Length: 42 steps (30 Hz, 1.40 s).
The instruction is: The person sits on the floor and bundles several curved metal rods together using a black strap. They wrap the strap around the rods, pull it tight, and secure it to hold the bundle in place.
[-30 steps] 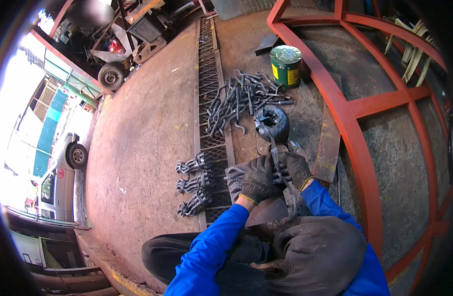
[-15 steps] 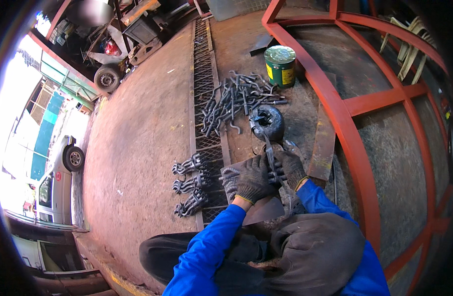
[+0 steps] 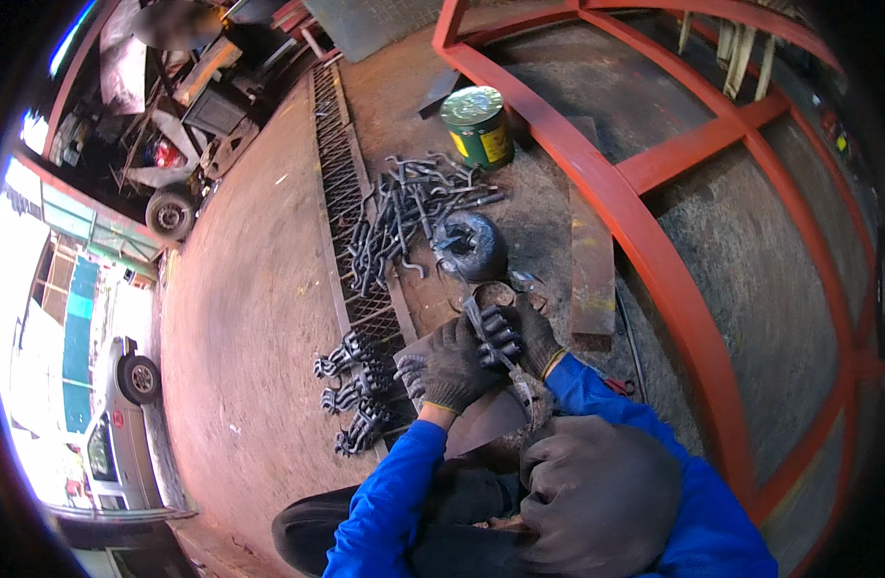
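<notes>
A bundle of short bent metal rods (image 3: 498, 339) is held up in front of my lap, its dark ends facing me. My left hand (image 3: 454, 371), in a dark knit glove, is closed round its left side. My gloved right hand (image 3: 532, 335) closes on the far right side, its fingertips partly hidden. A thin dark strip (image 3: 483, 330) crosses the bundle and hangs toward my knee. Beyond my hands lies a thick black ring-shaped roll (image 3: 469, 246) in shiny wrapping. Past it is a loose heap of bent rods (image 3: 404, 217). Several tied bundles (image 3: 354, 390) lie to the left.
A green and yellow can (image 3: 477, 130) stands behind the heap. A red steel frame (image 3: 597, 173) spans the right side. The metal floor grate (image 3: 338, 164) runs under the rods. A flat plate (image 3: 592, 275) lies beside the frame. A vehicle (image 3: 120, 433) stands at far left.
My view has turned, so the scene sits further left and lower. The strip ran from the roll to my hands before; now its upper end stops near the bundle, which shows more of its rod ends.
</notes>
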Motion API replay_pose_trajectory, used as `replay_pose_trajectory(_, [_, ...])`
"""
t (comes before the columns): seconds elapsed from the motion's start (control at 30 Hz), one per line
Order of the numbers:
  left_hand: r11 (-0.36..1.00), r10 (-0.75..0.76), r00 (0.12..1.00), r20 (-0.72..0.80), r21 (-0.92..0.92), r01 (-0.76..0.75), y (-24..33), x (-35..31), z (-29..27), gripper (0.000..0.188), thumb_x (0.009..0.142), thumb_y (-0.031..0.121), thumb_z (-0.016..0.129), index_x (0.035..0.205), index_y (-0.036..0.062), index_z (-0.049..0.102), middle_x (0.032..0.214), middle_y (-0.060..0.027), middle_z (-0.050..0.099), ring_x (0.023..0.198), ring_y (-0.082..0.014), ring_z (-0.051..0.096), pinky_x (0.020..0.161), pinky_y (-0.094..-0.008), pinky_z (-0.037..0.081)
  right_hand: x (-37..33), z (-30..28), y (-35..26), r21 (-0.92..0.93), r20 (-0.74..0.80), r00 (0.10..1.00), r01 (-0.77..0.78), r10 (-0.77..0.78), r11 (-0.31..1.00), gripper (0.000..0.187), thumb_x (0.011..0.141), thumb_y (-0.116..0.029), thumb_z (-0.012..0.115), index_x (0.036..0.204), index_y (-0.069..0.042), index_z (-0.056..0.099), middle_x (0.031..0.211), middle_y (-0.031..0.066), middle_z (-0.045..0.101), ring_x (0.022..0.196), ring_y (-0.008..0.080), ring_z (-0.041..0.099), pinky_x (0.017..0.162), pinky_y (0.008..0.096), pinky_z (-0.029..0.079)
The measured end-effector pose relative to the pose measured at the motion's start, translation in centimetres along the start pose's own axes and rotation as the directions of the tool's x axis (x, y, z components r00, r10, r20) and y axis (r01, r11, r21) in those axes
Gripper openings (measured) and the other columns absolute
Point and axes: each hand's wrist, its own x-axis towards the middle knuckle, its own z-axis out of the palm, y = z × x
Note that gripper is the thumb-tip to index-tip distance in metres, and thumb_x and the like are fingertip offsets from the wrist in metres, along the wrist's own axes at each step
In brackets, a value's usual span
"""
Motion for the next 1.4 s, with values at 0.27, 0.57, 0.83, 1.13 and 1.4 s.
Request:
replay_pose_trajectory(0.27, [0.854, -0.06, 0.992, 0.109, -0.508, 0.107, 0.9, 0.3, -0.3, 0.073, 0.064, 0.029, 0.085, 0.12, 0.0001, 0.048, 0.12, -0.0169, 0.062, 0.106, -0.0292, 0.063, 0.09, -0.0401, 0.05, 0.6, -2.2, 1.0, -0.027, -0.102, 0.991, 0.086, -0.088, 0.996, 0.03, 0.098, -0.038, 0.055, 0.098, -0.009, 0.065, 0.079, -0.0008, 0.061, 0.062, 0.01, 0.056, 0.051, 0.0243, 0.047])
replay_pose_trajectory(0.57, [0.974, -0.07, 0.998, 0.001, -0.215, 0.068, 1.4, 0.1, -0.6, 0.082, 0.053, 0.035, 0.095, 0.113, 0.0022, 0.048, 0.11, -0.0118, 0.061, 0.101, -0.0257, 0.059, 0.086, -0.0381, 0.05, 0.2, -0.8, 0.1, -0.537, 0.063, 0.941, 0.312, -0.332, 0.784, 0.034, 0.104, -0.025, 0.041, 0.125, -0.009, 0.062, 0.116, 0.006, 0.066, 0.108, 0.0168, 0.061, 0.095, 0.0308, 0.047])
replay_pose_trajectory(0.83, [0.939, -0.113, 0.993, 0.017, -0.325, 0.112, -1.7, 0.0, 0.9, 0.095, 0.05, 0.041, 0.093, 0.125, 0.0016, 0.051, 0.115, -0.0187, 0.058, 0.105, -0.0382, 0.058, 0.092, -0.0447, 0.047, 1.9, -0.1, 1.6, -0.386, -0.003, 0.957, 0.268, -0.291, 0.883, 0.045, 0.101, -0.041, 0.048, 0.119, -0.005, 0.066, 0.099, 0.0024, 0.068, 0.086, 0.0098, 0.061, 0.079, 0.0262, 0.051])
replay_pose_trajectory(1.13, [0.997, -0.05, 0.996, 0.067, 0.064, 0.045, 0.1, 0.5, -0.9, 0.086, 0.057, 0.041, 0.091, 0.126, 0.0063, 0.053, 0.122, -0.0168, 0.058, 0.113, -0.0327, 0.057, 0.092, -0.0442, 0.048, 2.4, -3.0, 0.8, -0.852, 0.365, 0.83, 0.48, -0.422, 0.207, 0.034, 0.099, -0.033, 0.049, 0.118, -0.01, 0.067, 0.11, 0.0101, 0.068, 0.097, 0.0179, 0.065, 0.086, 0.0315, 0.05])
replay_pose_trajectory(1.4, [0.945, -0.003, 0.987, 0.162, 0.323, -0.05, 0.6, 0.5, -1.4, 0.073, 0.069, 0.049, 0.079, 0.125, 0.0078, 0.056, 0.111, -0.0167, 0.06, 0.102, -0.0362, 0.053, 0.09, -0.0468, 0.043, 1.2, -2.1, -0.3, -0.865, 0.346, 0.86, 0.448, -0.376, 0.228, 0.029, 0.097, -0.025, 0.05, 0.115, -0.01, 0.067, 0.106, 0.0129, 0.069, 0.098, 0.0269, 0.068, 0.084, 0.0364, 0.053])
